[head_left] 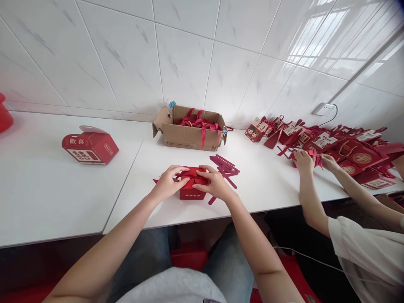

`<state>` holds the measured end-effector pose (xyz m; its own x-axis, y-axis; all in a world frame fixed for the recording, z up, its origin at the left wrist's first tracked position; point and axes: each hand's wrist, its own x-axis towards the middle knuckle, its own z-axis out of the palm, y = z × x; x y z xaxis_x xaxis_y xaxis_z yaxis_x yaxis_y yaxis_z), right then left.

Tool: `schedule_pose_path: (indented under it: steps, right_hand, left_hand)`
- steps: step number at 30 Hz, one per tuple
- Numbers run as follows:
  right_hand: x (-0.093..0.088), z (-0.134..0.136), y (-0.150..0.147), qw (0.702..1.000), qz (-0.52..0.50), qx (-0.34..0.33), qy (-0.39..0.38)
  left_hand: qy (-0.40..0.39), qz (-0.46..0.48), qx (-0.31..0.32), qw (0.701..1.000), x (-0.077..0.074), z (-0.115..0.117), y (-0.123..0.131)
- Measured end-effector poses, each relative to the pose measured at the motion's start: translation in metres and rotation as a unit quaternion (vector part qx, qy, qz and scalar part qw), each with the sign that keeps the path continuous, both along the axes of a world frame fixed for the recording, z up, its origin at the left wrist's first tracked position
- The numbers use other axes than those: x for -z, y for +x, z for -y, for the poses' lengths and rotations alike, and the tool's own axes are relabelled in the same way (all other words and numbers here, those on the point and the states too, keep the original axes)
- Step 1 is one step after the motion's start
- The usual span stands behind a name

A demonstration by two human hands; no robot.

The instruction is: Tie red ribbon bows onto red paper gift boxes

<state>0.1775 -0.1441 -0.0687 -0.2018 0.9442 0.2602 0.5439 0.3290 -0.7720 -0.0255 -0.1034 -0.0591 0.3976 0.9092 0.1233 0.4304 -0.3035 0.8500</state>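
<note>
A small red gift box [193,194] stands upright on the white table in front of me, with pale lettering on its near face. At its top is red folded material that looks like ribbon or flaps; I cannot tell which. My left hand [170,183] grips the upper left of the box, thumb and fingers curved over the top. From the other side, my right hand [217,183] grips the upper right the same way. A pointed red end sticks out left of my left hand. Several dark red flat strips [224,166] lie beside my right hand.
A cardboard carton [189,138] of red ribbons stands against the tiled wall. To the left sits a larger red box [109,147]. At right, a co-worker's hands [303,162] handle a red item near many piled red boxes [362,153]. A socket strip [325,109] is behind.
</note>
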Motion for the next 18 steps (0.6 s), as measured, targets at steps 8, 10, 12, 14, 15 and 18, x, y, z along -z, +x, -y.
schedule_pose_path:
  steps: [8,10,12,14,15,18]
  right_hand:
    - [0.009,-0.001,0.014,0.993,-0.034,0.110,0.023]
    - [0.012,-0.002,0.016,0.992,-0.063,0.108,-0.014]
    - [0.014,-0.001,0.017,0.988,-0.100,0.106,-0.052]
    - [0.015,0.000,0.017,0.984,-0.117,0.106,-0.077]
    - [0.015,0.001,0.017,0.984,-0.115,0.101,-0.086]
    - [0.014,0.003,0.016,0.986,-0.090,0.085,-0.108]
  left_hand:
    - [-0.060,-0.049,-0.024,0.997,-0.005,-0.018,-0.013]
    - [-0.085,-0.047,-0.018,0.995,-0.005,-0.024,-0.013]
    - [-0.105,-0.046,-0.016,0.993,-0.004,-0.029,-0.011]
    - [-0.112,-0.037,-0.008,0.993,-0.005,-0.030,-0.009]
    - [-0.112,-0.029,-0.002,0.993,-0.005,-0.030,-0.008]
    - [-0.122,0.007,0.023,0.992,-0.008,-0.026,-0.005]
